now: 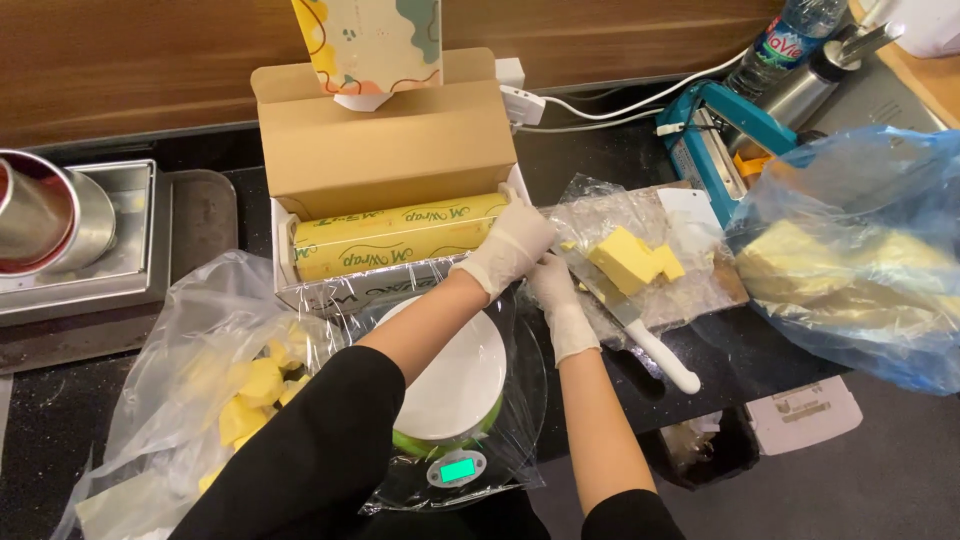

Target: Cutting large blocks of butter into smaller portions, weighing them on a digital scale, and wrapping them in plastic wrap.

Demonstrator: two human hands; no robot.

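— What are the two hands doing?

— Both are wearing thin white gloves and are reaching forward over the round white kitchen scale, which is sitting near the front edge of the dark counter. The left hand is stretching out from a black sleeve with the forearm angling up and to the right; its fingers are curling down onto the right end of the yellow cling-film roll in the open cardboard dispenser box, closing on the film's edge there.

— And the right one?

— The right hand is lying just below the left, the forearm running almost straight up from the front edge. Its fingers are bent and pinching at the clear film right beside the left hand; I cannot tell how firmly it is gripping.

— Where is the butter?

— Yellow butter blocks are resting on a plastic-covered cutting board just right of the hands, with a white-handled knife lying across the board's near edge. More cut pieces are sitting in a clear bag toward the counter's left front corner, and a blue bag is bulging at the right edge.
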